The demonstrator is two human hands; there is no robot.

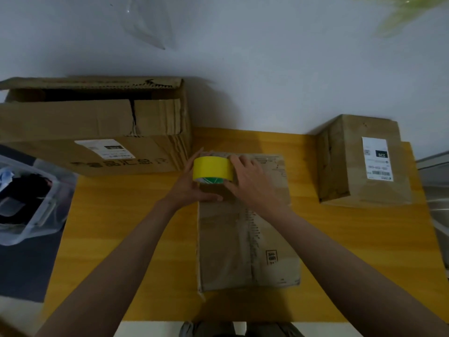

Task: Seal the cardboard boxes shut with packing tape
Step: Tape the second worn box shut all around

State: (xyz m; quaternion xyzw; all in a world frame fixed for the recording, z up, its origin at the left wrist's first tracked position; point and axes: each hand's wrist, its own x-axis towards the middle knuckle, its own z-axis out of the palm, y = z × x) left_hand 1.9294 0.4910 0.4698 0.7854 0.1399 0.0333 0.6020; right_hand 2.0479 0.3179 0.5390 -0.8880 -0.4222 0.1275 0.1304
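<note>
both hands (192,183) grip round yellow tape roll (212,169) over creased box (245,229).

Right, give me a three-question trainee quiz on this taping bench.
1. True or false: the large box at the far left is already closed.
2. What colour is the tape roll?
3. The roll is held over which box? A) the middle box B) the labelled box

Key: 1. False, its top flaps stand open. 2. Yellow; the left hand and right hand both grip it. 3. A.
</note>
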